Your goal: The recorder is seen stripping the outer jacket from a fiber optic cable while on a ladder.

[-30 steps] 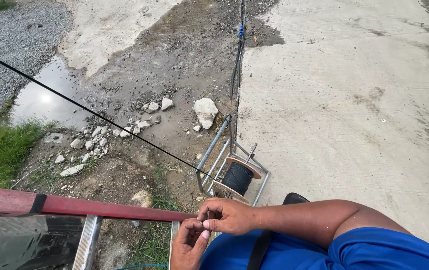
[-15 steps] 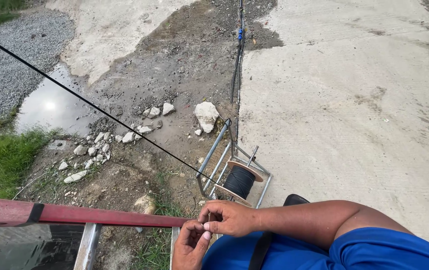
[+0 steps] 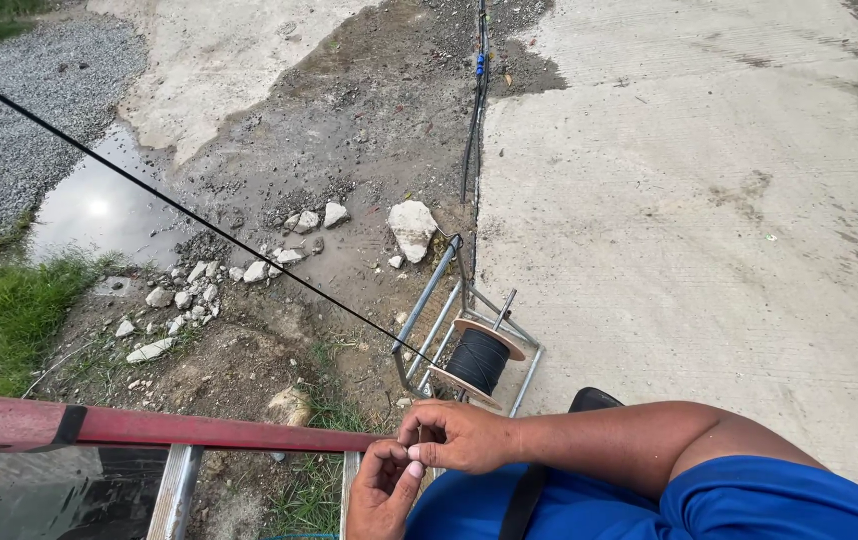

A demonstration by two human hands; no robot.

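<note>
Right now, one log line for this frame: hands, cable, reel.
left hand: pinching by red rail end | right hand: fingers meeting left's | black cable: taut, running to hands | reel: on ground in metal stand

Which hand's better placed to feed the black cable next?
Right, probably. The right hand sits on top, pinching at the black cable beside the red rail; the left hand is tucked underneath.

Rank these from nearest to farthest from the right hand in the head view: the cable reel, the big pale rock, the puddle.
From the right hand:
1. Cable reel, on its metal stand just beyond the hand.
2. Big pale rock, farther on, at the dirt's edge beside the concrete.
3. Puddle, far off to the left by the gravel.
</note>
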